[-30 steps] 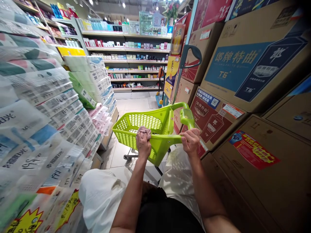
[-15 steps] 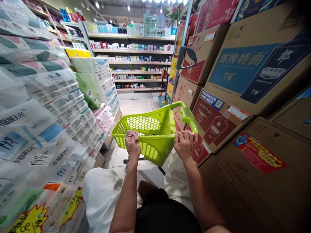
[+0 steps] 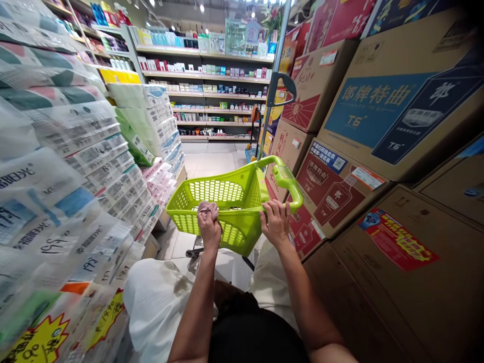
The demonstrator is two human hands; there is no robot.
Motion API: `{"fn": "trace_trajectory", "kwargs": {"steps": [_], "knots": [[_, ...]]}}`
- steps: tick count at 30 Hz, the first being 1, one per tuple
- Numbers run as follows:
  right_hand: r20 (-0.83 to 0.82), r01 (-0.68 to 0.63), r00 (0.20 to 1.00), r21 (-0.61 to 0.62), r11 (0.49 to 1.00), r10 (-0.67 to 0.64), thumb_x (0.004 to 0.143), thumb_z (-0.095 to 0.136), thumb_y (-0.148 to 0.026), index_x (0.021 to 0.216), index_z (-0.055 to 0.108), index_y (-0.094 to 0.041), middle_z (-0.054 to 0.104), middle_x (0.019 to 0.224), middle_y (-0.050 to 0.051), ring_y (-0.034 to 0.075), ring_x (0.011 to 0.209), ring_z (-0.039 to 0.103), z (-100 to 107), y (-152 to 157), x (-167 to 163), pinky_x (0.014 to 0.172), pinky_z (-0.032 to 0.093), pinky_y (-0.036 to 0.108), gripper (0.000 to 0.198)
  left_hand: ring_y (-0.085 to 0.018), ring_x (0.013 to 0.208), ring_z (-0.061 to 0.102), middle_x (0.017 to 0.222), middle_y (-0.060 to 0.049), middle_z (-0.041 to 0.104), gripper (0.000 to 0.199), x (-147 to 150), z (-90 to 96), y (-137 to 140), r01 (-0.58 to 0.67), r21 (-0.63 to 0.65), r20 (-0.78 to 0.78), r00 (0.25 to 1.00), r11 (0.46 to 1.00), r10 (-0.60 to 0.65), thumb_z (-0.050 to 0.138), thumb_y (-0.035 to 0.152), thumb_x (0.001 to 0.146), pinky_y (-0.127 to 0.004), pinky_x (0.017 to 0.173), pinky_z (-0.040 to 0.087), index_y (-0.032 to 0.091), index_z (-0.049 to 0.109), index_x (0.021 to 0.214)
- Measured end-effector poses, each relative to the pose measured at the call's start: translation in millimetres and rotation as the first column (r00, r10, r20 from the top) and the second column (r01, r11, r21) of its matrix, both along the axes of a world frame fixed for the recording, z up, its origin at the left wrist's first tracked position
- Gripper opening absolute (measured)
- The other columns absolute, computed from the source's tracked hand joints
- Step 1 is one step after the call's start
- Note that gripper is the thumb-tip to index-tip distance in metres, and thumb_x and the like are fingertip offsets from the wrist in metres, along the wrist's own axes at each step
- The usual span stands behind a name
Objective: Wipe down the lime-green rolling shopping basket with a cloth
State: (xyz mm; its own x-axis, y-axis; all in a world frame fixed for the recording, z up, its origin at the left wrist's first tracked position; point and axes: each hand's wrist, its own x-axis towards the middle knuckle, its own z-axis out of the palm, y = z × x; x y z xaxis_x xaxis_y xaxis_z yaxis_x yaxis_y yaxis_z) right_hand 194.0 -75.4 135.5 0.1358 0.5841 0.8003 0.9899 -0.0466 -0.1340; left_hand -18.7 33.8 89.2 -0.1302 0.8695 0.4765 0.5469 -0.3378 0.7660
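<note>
A lime-green plastic shopping cart stands sideways in front of me, its handle to the right. My left hand is closed on a crumpled pinkish cloth, which lies against the near rim of the basket. With fingers curled over the rear of that rim, close to the lower end of the handle, my right hand grips the cart. Its thumb side is partly hidden. Through the mesh walls no goods show in the basket.
Wrapped tissue packs are piled high on the left. Large cardboard boxes form a wall close on the right. A metal pole with a dark hook-shaped handle rises behind the cart. Stocked shelves stand beyond the tiled floor.
The cart has shifted slightly left in view. My right hand has moved left with it, and the cloth in my left hand has slid a little to the right along the rim.
</note>
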Motion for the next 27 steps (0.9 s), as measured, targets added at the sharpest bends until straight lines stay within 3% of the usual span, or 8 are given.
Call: {"fn": "trace_trajectory", "kwargs": {"steps": [3, 9, 14, 16, 20, 25, 27], "knots": [[-0.038, 0.019, 0.999, 0.009, 1.0, -0.019, 0.099, 0.053, -0.027, 0.119, 0.067, -0.022, 0.071, 0.122, 0.01, 0.027, 0.13, 0.053, 1.1, 6.0, -8.9, 0.125, 0.019, 0.053, 0.024, -0.037, 0.134, 0.05, 0.13, -0.017, 0.05, 0.031, 0.0, -4.7, 2.2, -0.023, 0.009, -0.017, 1.0, 1.0, 0.024, 0.055, 0.014, 0.084, -0.055, 0.122, 0.039, 0.016, 0.073, 0.109], [-0.027, -0.058, 0.998, -0.025, 0.998, 0.057, 0.102, 0.049, -0.025, 0.117, 0.069, -0.022, 0.073, 0.118, 0.008, 0.024, 0.127, 0.056, 0.0, 17.3, -38.5, 0.129, 0.012, 0.047, 0.025, -0.034, 0.133, 0.052, 0.134, -0.018, 0.05, 0.045, 18.0, -4.0, -10.0, 0.164, 0.106, -0.09, 0.984, 0.981, -0.155, 0.052, 0.01, 0.085, -0.052, 0.122, 0.04, 0.014, 0.07, 0.125], [0.013, -0.104, 0.994, -0.045, 0.994, 0.105, 0.103, 0.049, -0.023, 0.119, 0.069, -0.024, 0.074, 0.118, 0.005, 0.022, 0.126, 0.057, -0.1, 18.0, -34.6, 0.129, 0.013, 0.042, 0.025, -0.039, 0.132, 0.051, 0.128, -0.02, 0.05, 0.037, -15.9, -5.2, 11.9, -0.107, 0.009, -0.065, 0.992, 0.994, 0.108, 0.054, 0.01, 0.083, -0.057, 0.12, 0.04, 0.012, 0.075, 0.113], [-0.007, -0.079, 0.997, -0.03, 0.996, 0.079, 0.102, 0.05, -0.023, 0.115, 0.069, -0.023, 0.074, 0.115, 0.005, 0.023, 0.124, 0.057, 0.5, 20.0, -38.0, 0.129, 0.013, 0.044, 0.022, -0.038, 0.132, 0.052, 0.128, -0.018, 0.05, 0.037, -21.2, -8.7, 15.0, -0.084, 0.024, -0.049, 0.995, 0.996, 0.085, 0.055, 0.009, 0.082, -0.055, 0.121, 0.04, 0.014, 0.075, 0.113], [-0.019, -0.135, 0.991, -0.052, 0.989, 0.134, 0.101, 0.051, -0.022, 0.112, 0.069, -0.022, 0.075, 0.112, 0.006, 0.023, 0.118, 0.059, 0.4, 28.4, -61.0, 0.13, 0.013, 0.046, 0.021, -0.032, 0.132, 0.054, 0.131, -0.015, 0.051, 0.048, -19.3, -15.1, 13.0, 0.106, 0.088, -0.053, 0.993, 0.99, -0.101, 0.055, 0.008, 0.08, -0.05, 0.122, 0.041, 0.017, 0.073, 0.124], [-0.001, -0.221, 0.975, -0.09, 0.971, 0.222, 0.102, 0.05, -0.021, 0.119, 0.068, -0.022, 0.075, 0.115, 0.005, 0.021, 0.12, 0.06, -1.0, 38.8, -87.6, 0.131, 0.013, 0.045, 0.024, -0.036, 0.132, 0.053, 0.127, -0.017, 0.052, 0.037, -36.1, -18.4, 22.2, -0.071, 0.041, -0.033, 0.997, 0.997, 0.072, 0.055, 0.009, 0.082, -0.054, 0.121, 0.041, 0.015, 0.075, 0.112], [-0.007, -0.229, 0.973, -0.094, 0.969, 0.229, 0.103, 0.051, -0.021, 0.119, 0.067, -0.022, 0.075, 0.115, 0.005, 0.021, 0.12, 0.06, -1.1, 42.4, -93.2, 0.132, 0.012, 0.045, 0.024, -0.036, 0.133, 0.053, 0.129, -0.017, 0.051, 0.04, -45.2, -20.9, 26.9, -0.029, 0.055, -0.041, 0.999, 0.998, 0.032, 0.055, 0.008, 0.082, -0.052, 0.122, 0.041, 0.016, 0.075, 0.115]]}}
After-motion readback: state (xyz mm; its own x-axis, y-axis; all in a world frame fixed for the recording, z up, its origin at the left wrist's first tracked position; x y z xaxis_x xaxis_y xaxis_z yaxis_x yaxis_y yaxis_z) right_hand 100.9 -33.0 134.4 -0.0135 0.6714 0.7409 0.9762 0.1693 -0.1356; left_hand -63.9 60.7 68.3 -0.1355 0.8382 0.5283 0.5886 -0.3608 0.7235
